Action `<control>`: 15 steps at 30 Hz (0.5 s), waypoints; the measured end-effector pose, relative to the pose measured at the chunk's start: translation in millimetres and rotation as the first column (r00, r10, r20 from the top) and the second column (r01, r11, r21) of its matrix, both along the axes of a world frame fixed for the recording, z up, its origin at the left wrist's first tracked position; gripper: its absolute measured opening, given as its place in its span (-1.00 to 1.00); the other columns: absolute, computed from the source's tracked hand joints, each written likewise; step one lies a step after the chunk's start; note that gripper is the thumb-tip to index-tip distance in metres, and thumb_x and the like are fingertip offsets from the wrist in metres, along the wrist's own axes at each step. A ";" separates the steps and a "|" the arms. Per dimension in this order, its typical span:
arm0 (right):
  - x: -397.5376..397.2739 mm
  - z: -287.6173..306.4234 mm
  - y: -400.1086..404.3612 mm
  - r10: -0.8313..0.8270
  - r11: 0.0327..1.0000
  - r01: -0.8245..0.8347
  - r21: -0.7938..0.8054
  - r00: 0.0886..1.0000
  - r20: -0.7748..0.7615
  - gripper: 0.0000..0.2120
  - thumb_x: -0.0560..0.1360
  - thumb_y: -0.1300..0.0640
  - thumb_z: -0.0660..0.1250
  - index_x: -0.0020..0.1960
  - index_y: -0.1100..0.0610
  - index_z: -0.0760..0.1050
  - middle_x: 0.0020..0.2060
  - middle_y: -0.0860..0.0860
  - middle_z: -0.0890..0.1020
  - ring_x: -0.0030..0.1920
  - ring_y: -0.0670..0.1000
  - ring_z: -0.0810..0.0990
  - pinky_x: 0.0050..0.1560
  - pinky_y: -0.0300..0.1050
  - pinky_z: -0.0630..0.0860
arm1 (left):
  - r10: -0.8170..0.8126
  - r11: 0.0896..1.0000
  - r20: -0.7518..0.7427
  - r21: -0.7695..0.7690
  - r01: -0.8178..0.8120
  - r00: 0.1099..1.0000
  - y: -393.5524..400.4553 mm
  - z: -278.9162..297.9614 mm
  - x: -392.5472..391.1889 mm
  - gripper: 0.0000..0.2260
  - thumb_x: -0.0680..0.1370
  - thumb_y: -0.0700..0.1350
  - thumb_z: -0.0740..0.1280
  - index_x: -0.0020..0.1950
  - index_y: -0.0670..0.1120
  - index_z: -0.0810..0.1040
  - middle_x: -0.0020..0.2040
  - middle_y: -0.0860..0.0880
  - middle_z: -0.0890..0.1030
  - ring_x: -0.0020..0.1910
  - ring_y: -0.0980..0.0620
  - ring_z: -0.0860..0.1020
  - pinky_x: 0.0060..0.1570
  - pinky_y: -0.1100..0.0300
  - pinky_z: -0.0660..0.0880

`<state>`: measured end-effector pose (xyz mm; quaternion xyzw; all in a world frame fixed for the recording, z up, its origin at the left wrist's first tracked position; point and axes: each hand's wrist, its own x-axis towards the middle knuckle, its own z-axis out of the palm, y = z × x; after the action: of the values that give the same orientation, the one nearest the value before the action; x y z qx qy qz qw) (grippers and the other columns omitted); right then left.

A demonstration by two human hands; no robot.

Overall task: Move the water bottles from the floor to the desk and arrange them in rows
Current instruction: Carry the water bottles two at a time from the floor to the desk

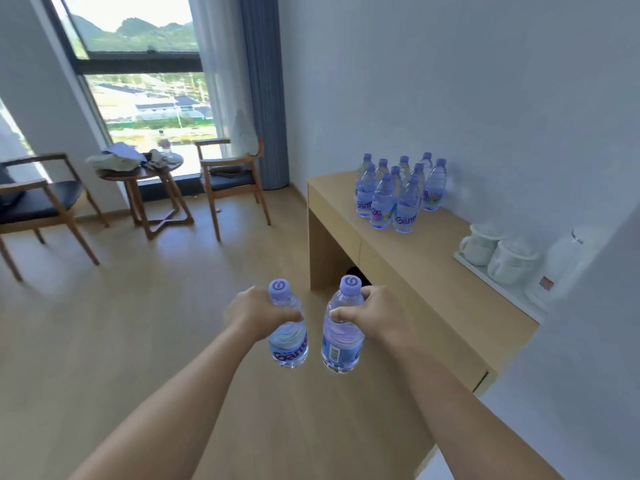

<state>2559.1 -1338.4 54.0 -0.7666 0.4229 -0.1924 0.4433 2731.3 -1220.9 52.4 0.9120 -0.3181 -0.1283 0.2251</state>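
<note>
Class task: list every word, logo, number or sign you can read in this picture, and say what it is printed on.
"Gante", last letters cut off: label of the bottle in the left hand.
"Gante", partly hidden: front bottle on the desk.
Barcode on the bottle in the right hand: digits unreadable.
Red kettle sticker: blurred.

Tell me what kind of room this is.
Probably a hotel guest room: a wall desk carrying a tray of white cups and a kettle, plus two armchairs around a small round table by the window.

Held pair: two clear plastic water bottles with purple caps [288,327] [343,332], upright, side by side in the air above the floor.
Desk group: ten matching bottles [398,194], upright in rows on the light wooden desk [433,268].
</note>
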 end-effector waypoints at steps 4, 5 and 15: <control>26.7 -5.4 -55.4 -0.045 0.999 0.045 0.004 0.999 -0.026 -0.64 0.17 -0.02 0.51 -0.27 0.22 0.48 -0.42 -0.01 0.44 -0.38 -0.02 0.43 -0.33 -0.13 0.34 | -0.095 0.995 -0.007 0.036 0.095 0.995 -67.4 -6.1 28.0 -0.55 0.13 0.32 0.43 -0.40 -0.03 0.41 -0.41 0.05 0.48 -0.44 0.09 0.45 -0.50 0.26 0.25; 31.8 -5.9 -67.9 -0.053 0.999 0.053 -0.001 0.998 -0.037 -0.62 0.18 -0.03 0.51 -0.24 0.23 0.50 -0.41 -0.01 0.46 -0.37 -0.02 0.45 -0.32 -0.13 0.35 | -0.115 0.992 -0.002 0.044 0.115 0.993 -83.2 -6.2 33.7 -0.53 0.12 0.33 0.43 -0.38 -0.04 0.41 -0.40 0.04 0.49 -0.44 0.08 0.46 -0.49 0.26 0.26; 80.5 5.4 -230.2 -0.242 0.969 0.242 -0.059 0.970 -0.008 -0.72 0.19 -0.04 0.51 -0.38 0.05 0.44 -0.57 -0.14 0.41 -0.52 -0.16 0.36 -0.44 -0.26 0.26 | -0.316 0.948 -0.014 0.024 0.316 0.949 -286.2 8.1 87.6 -0.53 0.07 0.33 0.42 -0.40 -0.03 0.41 -0.42 0.06 0.48 -0.45 0.09 0.45 -0.51 0.27 0.27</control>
<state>2639.6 -1568.6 59.4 -0.7231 0.5108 -0.2515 0.3911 2818.9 -1507.1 60.5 0.8515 -0.4572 -0.1712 0.1913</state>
